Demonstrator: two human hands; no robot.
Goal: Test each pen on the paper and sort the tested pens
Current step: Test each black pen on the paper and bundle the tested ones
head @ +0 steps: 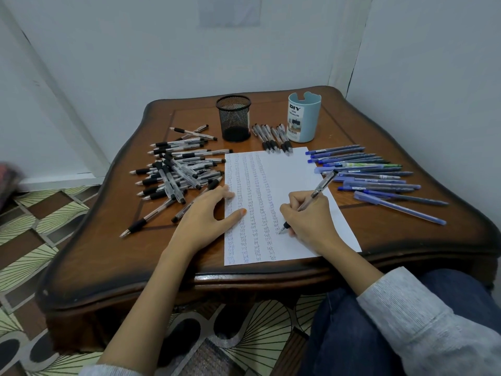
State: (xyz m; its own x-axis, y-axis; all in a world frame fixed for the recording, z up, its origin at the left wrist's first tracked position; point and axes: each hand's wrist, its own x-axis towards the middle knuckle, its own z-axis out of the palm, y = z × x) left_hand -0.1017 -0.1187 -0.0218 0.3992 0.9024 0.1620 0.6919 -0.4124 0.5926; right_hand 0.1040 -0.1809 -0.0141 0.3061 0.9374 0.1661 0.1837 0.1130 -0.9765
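A white paper (292,169) covered in columns of small scribbles lies in the middle of the wooden table (406,226). My right hand (309,218) grips a clear black-tipped pen (320,189), its tip touching the paper low in the right column. My left hand (208,213) rests flat, fingers spread, pressing the paper's left edge. A heap of clear black-grip pens (176,172) lies left of the paper. A row of blue pens (374,175) lies on the right. A few clear pens (271,138) lie side by side above the paper.
A black mesh cup (233,118) and a light blue organizer cup (303,116) stand at the back of the table. Walls close in behind and on both sides. My denim-clad knee (379,335) sits under the table's front right edge, above patterned flooring (32,240).
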